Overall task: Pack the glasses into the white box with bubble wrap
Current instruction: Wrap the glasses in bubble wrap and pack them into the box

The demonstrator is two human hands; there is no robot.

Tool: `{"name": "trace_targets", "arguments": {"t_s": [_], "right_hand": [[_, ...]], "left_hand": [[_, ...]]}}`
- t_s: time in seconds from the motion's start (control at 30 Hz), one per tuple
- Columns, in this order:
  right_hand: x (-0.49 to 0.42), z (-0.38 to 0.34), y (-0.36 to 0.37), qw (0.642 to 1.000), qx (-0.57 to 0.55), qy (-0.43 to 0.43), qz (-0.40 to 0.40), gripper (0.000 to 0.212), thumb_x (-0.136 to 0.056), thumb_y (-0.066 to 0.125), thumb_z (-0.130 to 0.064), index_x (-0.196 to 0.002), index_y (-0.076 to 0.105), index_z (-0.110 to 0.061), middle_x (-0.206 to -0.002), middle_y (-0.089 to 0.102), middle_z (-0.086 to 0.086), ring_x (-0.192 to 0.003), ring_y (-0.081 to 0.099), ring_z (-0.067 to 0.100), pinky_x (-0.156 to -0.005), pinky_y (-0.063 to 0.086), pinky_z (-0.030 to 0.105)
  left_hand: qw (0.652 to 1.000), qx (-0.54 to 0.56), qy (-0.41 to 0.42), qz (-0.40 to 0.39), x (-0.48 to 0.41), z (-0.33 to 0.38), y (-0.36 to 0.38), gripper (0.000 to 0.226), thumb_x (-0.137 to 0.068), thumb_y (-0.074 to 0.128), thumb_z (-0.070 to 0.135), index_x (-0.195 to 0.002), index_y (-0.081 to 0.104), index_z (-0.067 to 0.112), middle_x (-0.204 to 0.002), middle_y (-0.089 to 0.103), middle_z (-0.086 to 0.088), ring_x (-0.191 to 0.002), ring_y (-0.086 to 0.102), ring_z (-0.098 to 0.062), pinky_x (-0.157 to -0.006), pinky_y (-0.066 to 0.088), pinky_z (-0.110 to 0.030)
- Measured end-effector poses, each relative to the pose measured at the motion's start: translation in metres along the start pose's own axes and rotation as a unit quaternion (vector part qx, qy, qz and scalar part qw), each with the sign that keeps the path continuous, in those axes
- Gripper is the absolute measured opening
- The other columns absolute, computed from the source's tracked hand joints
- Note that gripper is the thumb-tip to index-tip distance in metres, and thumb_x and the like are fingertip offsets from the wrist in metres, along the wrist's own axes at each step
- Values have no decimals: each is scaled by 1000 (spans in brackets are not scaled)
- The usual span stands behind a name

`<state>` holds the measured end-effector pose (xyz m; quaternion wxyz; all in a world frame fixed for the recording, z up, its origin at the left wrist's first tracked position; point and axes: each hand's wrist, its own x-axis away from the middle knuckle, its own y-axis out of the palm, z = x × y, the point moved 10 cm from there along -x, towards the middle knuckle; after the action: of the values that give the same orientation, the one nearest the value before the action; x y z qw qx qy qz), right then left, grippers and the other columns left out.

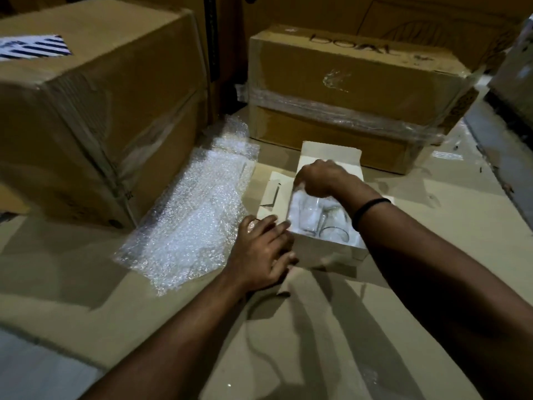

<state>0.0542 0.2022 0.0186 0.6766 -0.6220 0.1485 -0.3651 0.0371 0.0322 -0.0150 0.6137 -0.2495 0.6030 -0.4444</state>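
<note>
An open white box point(326, 249) stands on flattened cardboard, its flaps spread at the far and left sides. Clear glasses point(313, 216) lie inside on white padding. My right hand point(320, 180) reaches into the box from above with curled fingers at the far left inner corner; what it grips is hidden. My left hand point(265, 252) presses with straight fingers on the box's near left corner. A sheet of bubble wrap point(190, 215) lies flat just left of the box.
A big brown carton point(95, 116) stands at the left. A taped, plastic-wrapped carton point(354, 90) sits right behind the white box. Flattened cardboard point(331, 327) covers the floor under my arms. A black band circles my right wrist.
</note>
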Motion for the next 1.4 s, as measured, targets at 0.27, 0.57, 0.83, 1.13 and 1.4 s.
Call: {"name": "trace_targets", "arguments": {"t_s": [0.27, 0.57, 0.83, 1.13, 1.4], "right_hand": [[54, -50, -38, 921, -237, 27, 308, 31, -89, 60, -7, -118, 66, -15, -117, 66, 6, -98, 63, 24, -76, 44, 26], [95, -91, 102, 745, -573, 261, 219, 32, -88, 57, -51, -83, 70, -23, -80, 72, 5, -79, 70, 27, -70, 55, 37], [82, -113, 121, 652, -730, 196, 57, 7, -80, 65, 5, -85, 68, 1, -69, 65, 13, -53, 59, 17, -50, 45, 22], [156, -88, 136, 682, -712, 164, 35, 18, -81, 65, 8, -73, 62, -7, -63, 59, 9, -49, 49, 13, -46, 37, 21], [233, -35, 177, 685, -680, 260, 28, 21, -79, 58, 15, -69, 63, -2, -65, 60, 19, -51, 51, 22, -48, 40, 25]], "left_hand": [[958, -111, -221, -146, 78, -108, 5, 31, -79, 54, 53, -87, 73, 29, -102, 65, 11, -97, 56, -22, -83, 32, -38], [984, 60, -161, 52, 90, -110, -36, 17, -86, 60, 35, -87, 74, 26, -88, 71, 12, -82, 64, -16, -76, 40, -35], [987, 99, -118, -47, 96, -92, -28, 52, -84, 47, 70, -112, 70, 34, -131, 59, 5, -122, 49, -25, -96, 37, -45], [980, 64, -136, -130, 92, -95, -15, 36, -87, 59, 39, -120, 64, 29, -131, 60, 5, -119, 52, -21, -98, 35, -37], [849, 400, -343, -38, 81, -88, 5, 10, -93, 64, 26, -97, 72, 20, -82, 72, 5, -65, 68, -17, -59, 55, -34]]}}
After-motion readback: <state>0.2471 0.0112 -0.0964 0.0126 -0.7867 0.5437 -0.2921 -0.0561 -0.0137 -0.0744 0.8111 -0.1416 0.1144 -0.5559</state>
